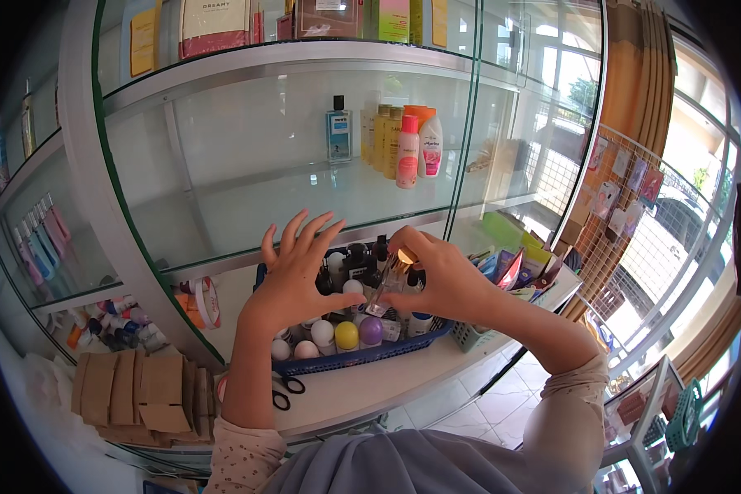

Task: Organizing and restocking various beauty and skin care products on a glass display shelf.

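My right hand (435,272) grips a clear glass bottle with a gold cap (385,295), held tilted above a blue plastic basket (370,361). Spread fingers and nothing held mark my left hand (296,278), over the basket's left part. Packed in the basket are several bottles and roll-ons, among them a yellow round cap (346,335), a purple round cap (371,330) and white round caps (322,333). Black-capped bottles (358,262) stand toward its back. My hands and the held bottle hide part of the contents.
Above the basket, a glass shelf holds a blue bottle (339,133), a pink bottle (407,154) and a white lotion bottle (431,147). Black-handled scissors (287,392) lie before the basket. Folded cardboard boxes (163,392) are stacked left. A green basket (472,336) of packets stands right.
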Motion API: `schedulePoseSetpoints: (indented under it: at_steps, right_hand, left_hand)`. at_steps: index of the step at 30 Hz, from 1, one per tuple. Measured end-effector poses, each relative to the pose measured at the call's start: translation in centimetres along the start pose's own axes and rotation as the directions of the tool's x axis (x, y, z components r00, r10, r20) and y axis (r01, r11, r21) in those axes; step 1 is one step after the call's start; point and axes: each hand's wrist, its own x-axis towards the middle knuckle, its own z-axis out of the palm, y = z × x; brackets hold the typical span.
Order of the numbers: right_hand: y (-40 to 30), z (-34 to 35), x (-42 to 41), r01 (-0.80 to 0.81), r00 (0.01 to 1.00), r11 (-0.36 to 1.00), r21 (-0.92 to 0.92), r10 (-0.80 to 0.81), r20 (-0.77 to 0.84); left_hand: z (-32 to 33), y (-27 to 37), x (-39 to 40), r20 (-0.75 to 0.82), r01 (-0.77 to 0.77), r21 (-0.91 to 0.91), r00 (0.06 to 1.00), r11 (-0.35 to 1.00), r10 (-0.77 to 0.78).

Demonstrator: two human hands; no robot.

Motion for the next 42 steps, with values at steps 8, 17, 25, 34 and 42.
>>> schedulePoseSetpoints:
  at_steps: [8,17,25,34,42]
  right_hand:
    - [-3.1,-3.6,1.9,0.105,0.940,0.979,0.175,-0.041,-0.339]
    - [-3.2,-2.9,8.4,0.122,0.915,0.955,0.269,-0.004,-0.403]
    - [-4.4,-0.3,10.9,0.298,0.867,0.947,0.121,-0.215,-0.449]
    - [-1.0,-0.5,14.7,0.223,0.830,0.972,0.073,-0.150,-0.538]
    - [4.9,1.1,20.5,0.073,0.836,0.991,-0.109,-0.120,-0.535]
  left_hand:
    - [-0.9,1.4,0.2,-0.075,-0.051,-0.038,0.996,0.998,0.048]
    - [-0.1,0.5,1.1,-0.581,-0.104,-0.130,0.814,0.986,0.009]
    - [1.0,-0.7,1.5,-0.594,0.013,-0.180,0.796,0.984,-0.119]
    - [1.3,0.3,1.5,-0.403,0.117,-0.227,0.893,0.967,-0.202]
    - [1.3,-0.7,0.3,-0.155,0.075,0.112,0.986,0.991,-0.057]
